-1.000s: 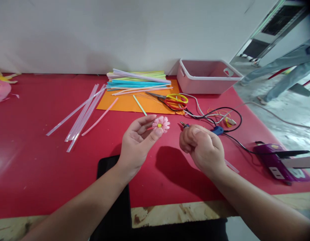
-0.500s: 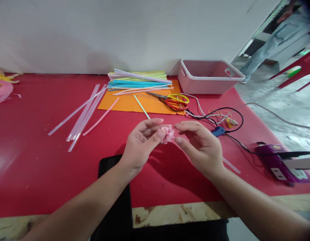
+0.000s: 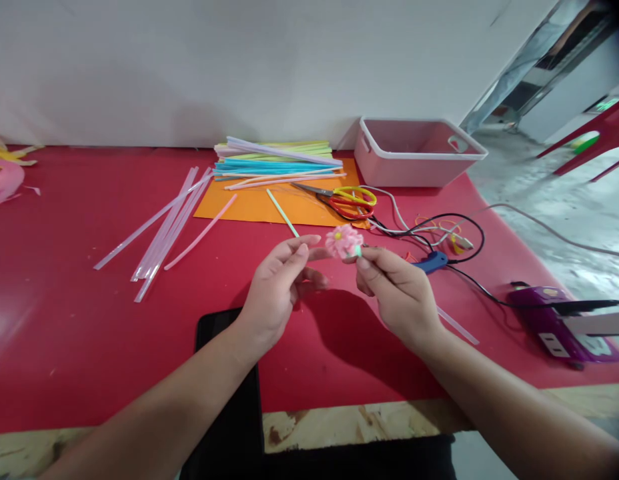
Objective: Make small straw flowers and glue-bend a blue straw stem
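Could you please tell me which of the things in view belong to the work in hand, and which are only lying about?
Belonging to the work:
pink flower, pinched in the right hand, with the left hand close by
perhaps the loose pink stem, similar in colour

Apparently just lying about:
scissors
pink plastic bin
translucent pink sticks
black tablet-like device

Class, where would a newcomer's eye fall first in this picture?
Most likely on the pink flower with its yellow centre, held mid-view in the right hand above the red table. Next might come the coloured strips behind it on the orange sheet, and the scissors toward that sheet's right end.
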`<state>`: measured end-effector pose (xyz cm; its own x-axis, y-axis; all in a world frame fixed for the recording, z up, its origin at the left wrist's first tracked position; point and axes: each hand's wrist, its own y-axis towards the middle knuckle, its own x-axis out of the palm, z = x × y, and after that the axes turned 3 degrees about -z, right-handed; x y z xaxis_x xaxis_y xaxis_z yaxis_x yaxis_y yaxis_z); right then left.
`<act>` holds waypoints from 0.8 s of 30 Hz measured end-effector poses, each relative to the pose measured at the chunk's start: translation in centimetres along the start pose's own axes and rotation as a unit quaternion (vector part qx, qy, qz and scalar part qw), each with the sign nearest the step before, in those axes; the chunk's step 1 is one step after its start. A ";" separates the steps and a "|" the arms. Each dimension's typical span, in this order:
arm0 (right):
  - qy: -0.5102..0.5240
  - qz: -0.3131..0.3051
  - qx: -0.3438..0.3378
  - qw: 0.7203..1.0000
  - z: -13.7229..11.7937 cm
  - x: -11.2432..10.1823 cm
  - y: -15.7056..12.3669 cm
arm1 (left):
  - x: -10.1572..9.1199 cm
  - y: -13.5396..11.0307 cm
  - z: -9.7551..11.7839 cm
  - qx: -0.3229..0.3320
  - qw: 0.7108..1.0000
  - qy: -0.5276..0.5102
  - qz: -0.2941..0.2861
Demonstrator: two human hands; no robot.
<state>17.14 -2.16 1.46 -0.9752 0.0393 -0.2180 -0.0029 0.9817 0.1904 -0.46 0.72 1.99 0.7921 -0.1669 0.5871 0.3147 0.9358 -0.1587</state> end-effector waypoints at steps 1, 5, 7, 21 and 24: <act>0.056 0.004 0.027 0.998 0.1 0.0 0.1 | 0.0 0.0 0.1 -0.002 1.000 -0.007 -0.006; 0.220 0.010 0.083 0.972 0.0 0.0 0.7 | 0.2 -0.2 0.5 -0.012 0.997 -0.062 -0.042; 0.264 0.009 0.098 0.959 -0.4 0.0 0.9 | 0.3 -0.3 0.7 -0.017 0.995 -0.080 -0.064; 0.344 -0.047 0.162 0.924 -1.3 0.3 0.8 | 0.5 0.1 -0.3 0.033 0.999 -0.010 0.001; 0.357 -0.055 0.171 0.917 -1.4 0.4 0.7 | 0.6 0.0 -0.2 0.020 0.999 -0.041 -0.002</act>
<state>16.48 -1.70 2.86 -0.8698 -0.0743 0.4878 -0.1588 0.9782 -0.1341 0.15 0.59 2.21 0.7450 -0.1458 0.6510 0.2948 0.9473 -0.1252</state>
